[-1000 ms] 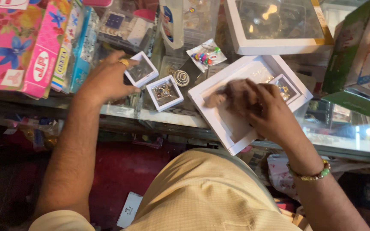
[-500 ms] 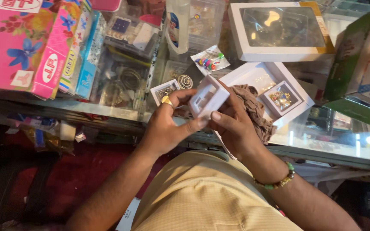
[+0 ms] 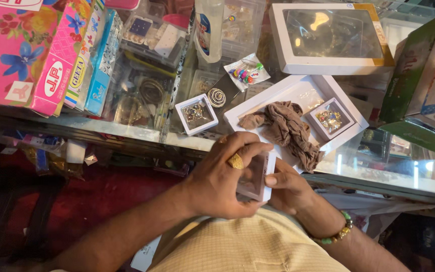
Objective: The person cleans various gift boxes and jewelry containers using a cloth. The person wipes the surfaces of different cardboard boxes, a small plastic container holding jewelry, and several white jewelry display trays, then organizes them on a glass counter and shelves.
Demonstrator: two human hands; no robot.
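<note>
Head view: left hand [image 3: 222, 176] & right hand [image 3: 285, 189] both clamped a small white box [image 3: 256, 177]; fingers curled tight round it; lid probably clear; brown cloth [image 3: 288, 128] lay just beyond.

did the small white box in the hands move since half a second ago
Yes. The small box has come down toward the person's body, off the glass counter; earlier it was held over the white tray.
</note>
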